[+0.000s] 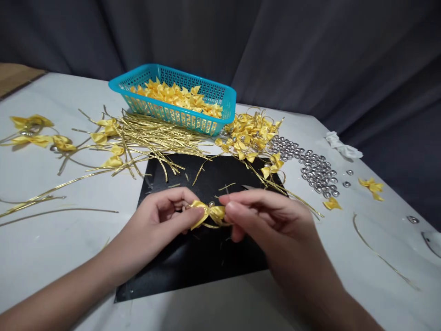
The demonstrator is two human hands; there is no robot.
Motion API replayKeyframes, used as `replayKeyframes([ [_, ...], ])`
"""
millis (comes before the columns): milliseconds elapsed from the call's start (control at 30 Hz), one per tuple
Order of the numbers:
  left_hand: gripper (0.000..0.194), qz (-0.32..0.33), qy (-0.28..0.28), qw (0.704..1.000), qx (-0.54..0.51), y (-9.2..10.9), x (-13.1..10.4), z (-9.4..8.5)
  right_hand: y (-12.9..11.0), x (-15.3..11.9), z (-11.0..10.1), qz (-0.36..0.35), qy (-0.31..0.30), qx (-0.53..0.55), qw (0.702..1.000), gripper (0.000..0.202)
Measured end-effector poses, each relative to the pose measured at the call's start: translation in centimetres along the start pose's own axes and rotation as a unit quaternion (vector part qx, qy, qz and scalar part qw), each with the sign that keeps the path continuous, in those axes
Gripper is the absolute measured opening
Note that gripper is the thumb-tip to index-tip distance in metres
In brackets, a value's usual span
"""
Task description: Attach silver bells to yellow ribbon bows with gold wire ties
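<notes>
At frame centre, left grip [163, 218] pinches a yellow bow [200, 217], right grip [272, 218] its opposite end, likely for steadiness.

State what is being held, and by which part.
A yellow bow: the left hand pinches its left end. The right hand is at its right end; whether it grips there cannot be told.
</notes>
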State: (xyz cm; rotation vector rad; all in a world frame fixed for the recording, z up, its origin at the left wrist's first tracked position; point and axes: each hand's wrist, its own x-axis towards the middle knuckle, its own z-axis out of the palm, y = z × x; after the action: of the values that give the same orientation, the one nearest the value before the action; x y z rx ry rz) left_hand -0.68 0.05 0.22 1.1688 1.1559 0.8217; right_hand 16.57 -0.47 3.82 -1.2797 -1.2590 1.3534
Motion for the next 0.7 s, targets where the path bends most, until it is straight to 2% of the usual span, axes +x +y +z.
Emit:
replayKeyframes([
  [67, 0.020, -0.011, 0.004, 1.000, -0.015, 0.0, 0.1, 0.0, 0.5, -0.4, 0.7, 0.020, 0.019, 0.017, 0.999, 0.006],
  [133, 0.018, -0.019, 0.002, 0.999, -0.046, 0.1, 0.2, 0.1, 1.0, -0.8, 1.2, 0.008, 0.038, 0.015, 0.999, 0.007],
  [267, 0.011, -0.006, 0.006, 0.997, -0.082, 0.3, 0.1, 0.5, 1.6, -1.4, 1.6, -0.073, 0.047, -0.041, 0.995, 0.004],
  [367, 0.009, 0.002, 0.000, 0.997, -0.078, 0.3, -0.1, 0.6, 1.8, -1.5, 1.7, -0.120, 0.045, -0.080, 0.989, 0.007],
  [600, 0.009, -0.002, -0.015, 0.999, -0.036, 0.0, 0.0, 0.4, 2.7, -1.3, 1.8, -0.177, 0.086, -0.118, 0.973, 0.014],
  [700, 0.009, 0.000, 0.001, 1.000, -0.031, 0.0, 0.1, 0.5, 2.6, -1.1, 1.6, -0.186, 0.094, -0.127, 0.970, 0.015],
])
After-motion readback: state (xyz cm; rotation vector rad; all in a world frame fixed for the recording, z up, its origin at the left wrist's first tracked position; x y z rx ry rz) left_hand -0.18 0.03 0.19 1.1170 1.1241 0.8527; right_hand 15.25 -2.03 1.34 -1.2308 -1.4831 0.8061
